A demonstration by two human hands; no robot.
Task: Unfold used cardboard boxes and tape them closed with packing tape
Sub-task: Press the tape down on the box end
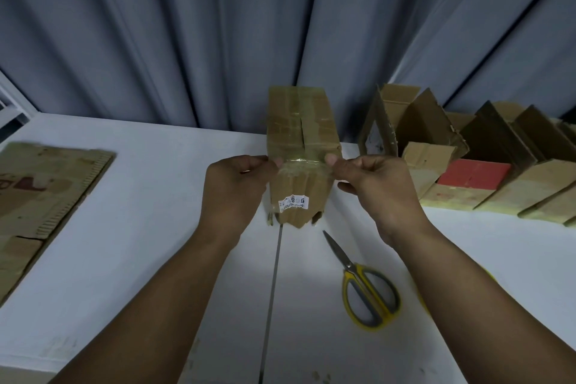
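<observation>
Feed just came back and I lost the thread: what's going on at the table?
A person is taping a box that stands on the table. The left hand and right hand each pinch one end of a strip of clear tape, stretched across the box's near top edge. Its flaps are folded shut, with a slit showing along the top seam. Scissors lie near the right arm. Flat cardboard lies left, and open boxes stand right.

Packing corner in a curtained indoor room.
A white desk [124, 259] stands against long grey-blue curtains [187, 25]. Flattened cardboard [40, 190] lies at its left end, a row of opened, worn boxes [486, 165] crowds its right, and yellow-handled scissors [367, 290] lie nearer the front.
</observation>
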